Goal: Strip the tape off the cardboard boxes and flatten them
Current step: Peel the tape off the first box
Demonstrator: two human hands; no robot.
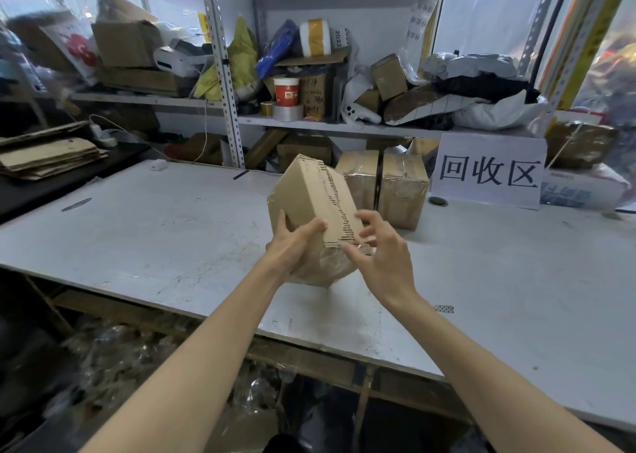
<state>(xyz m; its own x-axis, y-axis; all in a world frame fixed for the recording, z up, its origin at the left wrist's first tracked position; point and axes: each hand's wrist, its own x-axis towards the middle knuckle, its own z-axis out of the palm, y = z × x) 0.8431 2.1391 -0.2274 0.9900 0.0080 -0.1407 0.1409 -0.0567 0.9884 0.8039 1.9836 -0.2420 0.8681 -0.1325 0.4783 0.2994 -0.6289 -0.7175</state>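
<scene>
A: Where is the box right now?

B: The cardboard box [311, 198] is up off the tabletop [155, 232], tilted, held above its middle. The left hand [292, 246] grips it from the near left side, thumb on the top face and the fingers wrapped under, clamped on the cardboard. I think that is so the seam faces the person.

A: And the other hand?

B: The right hand [382, 249] sits at the near right corner, its fingers [370, 220] loosely apart and curled toward the ragged torn edge. Whether it actually pinches anything, I cannot tell. Under the corner hangs a clump of clear tape [330, 266], bunched and crinkled, touching both hands.

A: So the stripping is under way?

B: I judge so. The top face looks bare, with a rough strip where the paper skin is torn. The wad seems to hang from the underside, so the job there is to pull it free. The box is not flattened yet.

A: What is left after this one?

B: Two taped boxes [382, 177] stand side by side just behind, near a white sign [488, 172], their wrap still shiny. A stack of flattened cardboard [48, 156] lies well apart at the far left, probably where finished ones go.
</scene>
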